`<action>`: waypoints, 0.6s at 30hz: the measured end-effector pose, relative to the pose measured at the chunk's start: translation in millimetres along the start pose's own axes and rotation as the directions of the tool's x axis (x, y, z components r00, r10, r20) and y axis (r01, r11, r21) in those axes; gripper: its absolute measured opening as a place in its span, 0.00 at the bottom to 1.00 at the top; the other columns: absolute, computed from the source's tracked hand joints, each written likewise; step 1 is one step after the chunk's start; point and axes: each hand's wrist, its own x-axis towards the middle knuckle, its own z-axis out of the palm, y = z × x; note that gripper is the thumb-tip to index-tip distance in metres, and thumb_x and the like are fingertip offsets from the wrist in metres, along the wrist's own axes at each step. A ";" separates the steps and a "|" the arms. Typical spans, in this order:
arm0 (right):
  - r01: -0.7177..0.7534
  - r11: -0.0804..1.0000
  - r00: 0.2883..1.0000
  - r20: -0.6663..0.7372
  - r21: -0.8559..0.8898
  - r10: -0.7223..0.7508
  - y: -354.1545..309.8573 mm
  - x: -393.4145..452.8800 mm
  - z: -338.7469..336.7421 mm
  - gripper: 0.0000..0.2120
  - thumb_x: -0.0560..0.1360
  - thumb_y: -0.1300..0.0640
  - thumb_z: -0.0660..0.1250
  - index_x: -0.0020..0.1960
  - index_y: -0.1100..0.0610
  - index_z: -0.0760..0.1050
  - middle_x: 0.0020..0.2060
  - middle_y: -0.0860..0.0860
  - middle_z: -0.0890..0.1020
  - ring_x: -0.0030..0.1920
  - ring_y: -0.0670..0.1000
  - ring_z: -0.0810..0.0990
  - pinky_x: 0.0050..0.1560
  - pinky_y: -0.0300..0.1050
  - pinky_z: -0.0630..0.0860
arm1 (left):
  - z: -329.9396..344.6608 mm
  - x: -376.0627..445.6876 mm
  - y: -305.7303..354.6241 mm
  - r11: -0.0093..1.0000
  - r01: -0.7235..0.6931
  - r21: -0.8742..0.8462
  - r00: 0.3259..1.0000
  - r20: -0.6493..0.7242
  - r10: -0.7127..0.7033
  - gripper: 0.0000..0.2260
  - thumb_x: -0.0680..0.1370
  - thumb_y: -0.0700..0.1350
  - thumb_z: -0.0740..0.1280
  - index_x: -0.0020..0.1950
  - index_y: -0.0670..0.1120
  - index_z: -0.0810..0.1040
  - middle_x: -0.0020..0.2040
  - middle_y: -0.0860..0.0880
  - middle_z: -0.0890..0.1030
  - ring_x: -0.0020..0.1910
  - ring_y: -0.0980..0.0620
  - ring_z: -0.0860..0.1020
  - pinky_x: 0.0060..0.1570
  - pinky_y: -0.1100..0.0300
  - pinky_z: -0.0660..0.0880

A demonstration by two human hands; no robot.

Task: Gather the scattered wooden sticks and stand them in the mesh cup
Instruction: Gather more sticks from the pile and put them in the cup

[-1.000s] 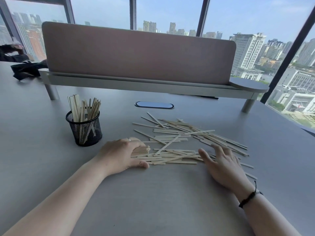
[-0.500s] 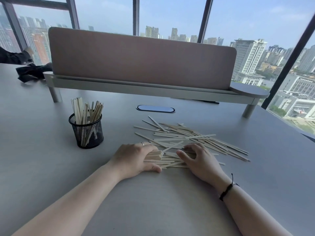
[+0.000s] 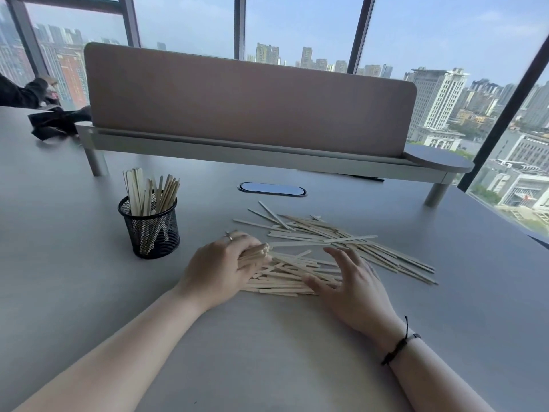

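Since the earlier frames, the right hand (image 3: 353,285) has gone from a curled, raking pose to spread fingers, resting flat on the near part of the pile, while the left hand (image 3: 221,267) has kept its bundle and now shows a thicker clutch of stick ends poking out past its fingers.

Left hand: curled around a bundle of sticks (image 3: 255,254), thin pale slats lying roughly level, their square-cut ends pointing right. A ring (image 3: 229,237) sits on one finger.

Right hand: fingers straight and splayed, palm down, pressing on the loose wooden sticks (image 3: 341,239). It grips nothing. A dark cord bracelet (image 3: 396,349) circles the wrist.

Those loose sticks lie in a flat, crisscrossed heap on the smooth grey table (image 3: 267,352), running from between the hands out to the far right. They are narrow, flat strips of light, unfinished wood.

To the left of the heap, just beyond the left hand, stands the mesh cup (image 3: 150,230): a black, round, wire-mesh cylinder with a solid rim. Inside it a cluster of sticks (image 3: 148,191) stands upright or leaning, tops fanned above the rim.

Farther back, an oval, glossy cable port (image 3: 271,189) is set into the table, and a matte pinkish divider panel (image 3: 246,99) with rounded corners stands on a pale shelf on tubular legs.
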 end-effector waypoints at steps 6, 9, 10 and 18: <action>-0.112 0.988 0.980 0.155 -0.106 0.127 10.3 -8.8 -10.6 0.47 0.66 0.20 0.49 0.78 0.45 0.56 0.75 0.48 0.63 0.76 0.50 0.59 0.76 0.49 0.53 | -15.3 -3.6 -18.2 0.933 0.202 0.297 0.964 0.110 -0.243 0.16 0.78 0.64 0.63 0.58 0.57 0.79 0.52 0.58 0.85 0.48 0.48 0.84 0.38 0.57 0.77; -0.006 0.994 0.978 0.205 -0.108 0.028 -0.8 -10.3 -5.3 0.49 0.66 0.19 0.53 0.79 0.44 0.52 0.76 0.45 0.59 0.77 0.48 0.56 0.76 0.44 0.51 | -9.7 -3.3 -5.7 0.919 0.152 0.365 0.955 0.186 -0.232 0.18 0.77 0.67 0.61 0.58 0.58 0.78 0.52 0.56 0.84 0.49 0.49 0.83 0.39 0.57 0.73; 0.027 0.995 0.975 0.222 -0.098 -0.005 -5.3 -10.7 -3.4 0.49 0.65 0.19 0.54 0.79 0.44 0.52 0.76 0.44 0.58 0.77 0.48 0.55 0.76 0.43 0.51 | -7.0 -2.9 -0.6 0.920 0.134 0.369 0.956 0.196 -0.218 0.18 0.77 0.67 0.61 0.59 0.59 0.78 0.53 0.56 0.84 0.50 0.49 0.83 0.41 0.56 0.73; 0.166 0.984 0.964 0.219 -0.058 -0.150 -29.8 -3.1 12.5 0.51 0.62 0.18 0.57 0.77 0.43 0.54 0.72 0.42 0.63 0.74 0.45 0.58 0.74 0.41 0.52 | 10.7 3.4 22.5 0.945 0.084 0.316 0.976 0.164 -0.142 0.19 0.77 0.67 0.62 0.59 0.56 0.79 0.52 0.52 0.85 0.50 0.45 0.83 0.42 0.55 0.74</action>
